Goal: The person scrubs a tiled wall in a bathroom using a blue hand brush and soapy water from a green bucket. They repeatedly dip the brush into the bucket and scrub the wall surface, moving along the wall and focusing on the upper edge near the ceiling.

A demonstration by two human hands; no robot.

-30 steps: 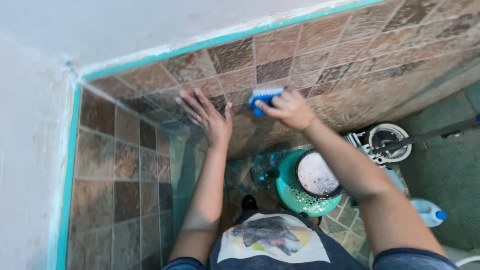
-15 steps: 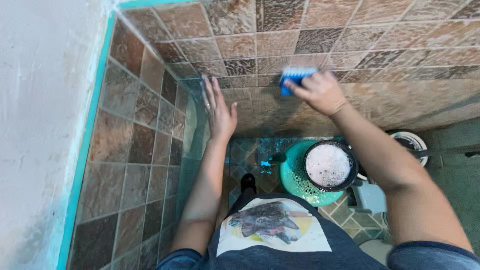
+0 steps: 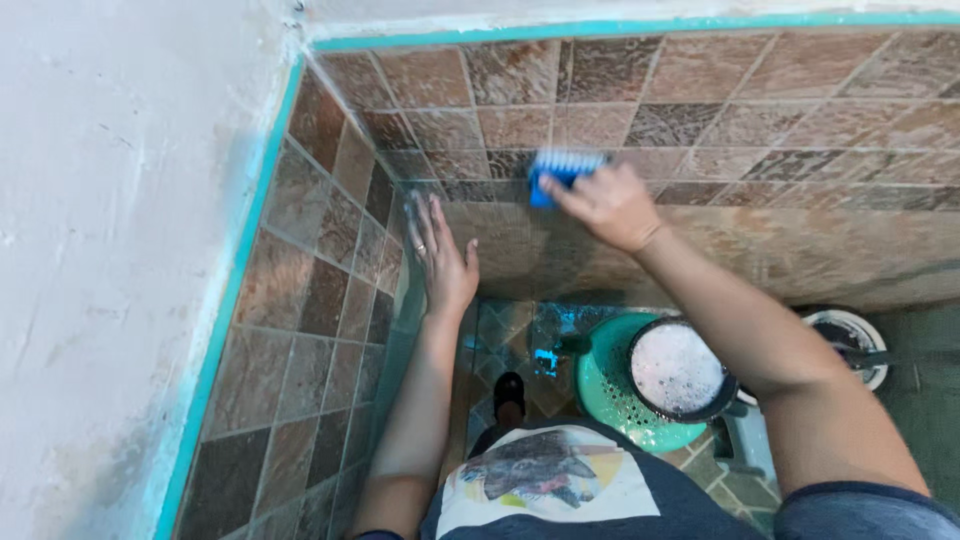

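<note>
My right hand [image 3: 605, 205] grips a blue scrub brush [image 3: 562, 170] with white bristles and presses it against the brown stone-patterned wall tiles [image 3: 700, 110]. My left hand [image 3: 442, 255] lies flat with fingers spread on the same tiled wall near the corner, a ring on one finger. Both arms reach forward from my dark shirt with a printed front.
Below stands a teal perforated basket [image 3: 610, 400] holding a dark bowl of white foam [image 3: 678, 368]. A white round container [image 3: 850, 335] sits at the right on the floor. A second tiled wall [image 3: 320, 300] with a teal border strip meets the first at the corner.
The view has shifted, showing the teal border at the top again. My right hand moved the brush slightly left and down on the tiles; my left hand sits lower on the wall.
</note>
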